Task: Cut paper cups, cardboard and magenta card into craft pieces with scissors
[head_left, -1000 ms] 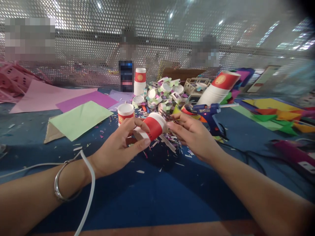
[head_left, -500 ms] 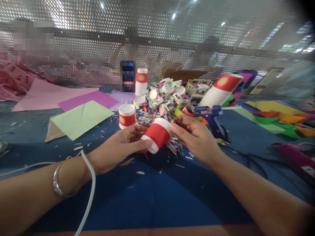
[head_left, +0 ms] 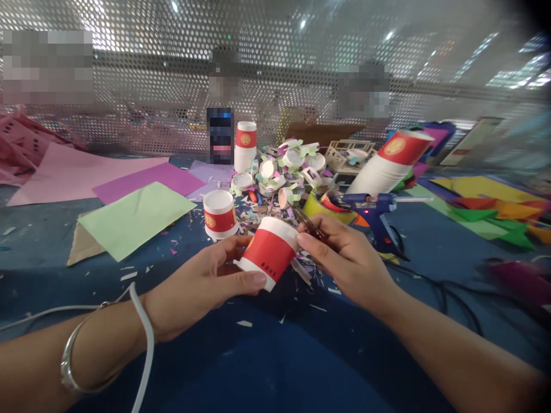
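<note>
A red-and-white paper cup (head_left: 272, 251) is tilted in my left hand (head_left: 215, 272), with the thumb over its lower end and the fingers behind. A white strip of its edge juts out at the lower left. My right hand (head_left: 344, 249) is closed around a slim dark tool, seemingly scissors (head_left: 310, 223), pointing up and left. Its thumb and fingertips are at the cup's upper right side. Another red-and-white cup (head_left: 219, 215) stands upside down just beyond my left hand. Fingers hide part of the tool.
Behind the hands lies a pile of cut cup pieces (head_left: 293, 158) and paper scraps. A blue glue gun (head_left: 379, 215) is on the right, before a leaning cup stack (head_left: 379, 169). Another stack (head_left: 245, 146) stands farther back. Green paper (head_left: 138, 218) lies left; a white cable (head_left: 146, 344) crosses my left forearm.
The view has shifted slightly. The held cup has turned a little and sits lower in view, with its white edge strip now showing. Both hands keep their hold.
</note>
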### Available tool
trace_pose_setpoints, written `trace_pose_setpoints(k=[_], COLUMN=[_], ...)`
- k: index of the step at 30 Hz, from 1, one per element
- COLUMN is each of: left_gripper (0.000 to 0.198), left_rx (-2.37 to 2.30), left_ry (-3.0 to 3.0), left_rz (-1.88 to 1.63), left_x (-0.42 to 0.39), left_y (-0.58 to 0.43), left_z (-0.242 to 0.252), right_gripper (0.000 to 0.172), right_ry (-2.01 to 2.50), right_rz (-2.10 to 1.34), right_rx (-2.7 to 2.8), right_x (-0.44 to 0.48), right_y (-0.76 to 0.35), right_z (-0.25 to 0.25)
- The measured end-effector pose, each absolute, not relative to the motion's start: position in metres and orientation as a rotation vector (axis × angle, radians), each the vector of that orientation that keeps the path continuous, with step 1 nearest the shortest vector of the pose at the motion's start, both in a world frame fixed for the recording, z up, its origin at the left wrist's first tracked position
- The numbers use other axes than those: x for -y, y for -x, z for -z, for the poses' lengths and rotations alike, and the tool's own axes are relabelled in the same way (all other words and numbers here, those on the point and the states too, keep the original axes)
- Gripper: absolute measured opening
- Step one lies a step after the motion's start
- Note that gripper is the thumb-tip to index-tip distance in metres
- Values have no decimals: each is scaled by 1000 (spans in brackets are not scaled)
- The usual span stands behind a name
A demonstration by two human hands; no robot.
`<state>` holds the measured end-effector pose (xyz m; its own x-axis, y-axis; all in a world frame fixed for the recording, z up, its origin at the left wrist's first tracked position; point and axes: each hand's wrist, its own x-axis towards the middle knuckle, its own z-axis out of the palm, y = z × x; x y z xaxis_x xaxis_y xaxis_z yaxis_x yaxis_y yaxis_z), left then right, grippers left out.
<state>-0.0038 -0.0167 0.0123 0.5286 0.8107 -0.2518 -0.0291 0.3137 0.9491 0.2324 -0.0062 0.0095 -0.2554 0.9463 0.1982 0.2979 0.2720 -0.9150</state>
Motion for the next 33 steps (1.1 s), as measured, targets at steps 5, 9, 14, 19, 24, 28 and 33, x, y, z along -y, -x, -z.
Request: trace_pose_setpoints(k=[5, 9, 14, 19, 24, 28, 33], left_gripper=[62, 69, 51, 47, 45, 55, 58], left_rx=[-905, -931, -933, -866, -820, -830, -847], left_ry=[-1153, -1161, -1203, -1245, -1224, -1176, -1127], left_rz=[-694, -753, -775, -837, -841, -870, -938], left_x=[15, 14, 13, 16, 20, 24, 27], left_y=[5, 2, 0, -5, -8, -8, -13], left_z=[-9, -9, -6, -8, -15, -17, -17], right_gripper=[15, 17, 23, 29, 33, 32, 31], right_ry=[1138, 1133, 1087, 1051, 1023, 1028, 993], right_rz=[-1075, -1068, -1091, -1168, -1180, -1176, -1191], right_rx=[1620, 1616, 1625, 1672, 1694, 1664, 1648], right_x=[6, 7, 14, 24, 26, 28, 30], right_y=[-234, -235, -232, -227, -224, -223, -222], right_z=[-9, -9, -11, -12, -8, -7, -11])
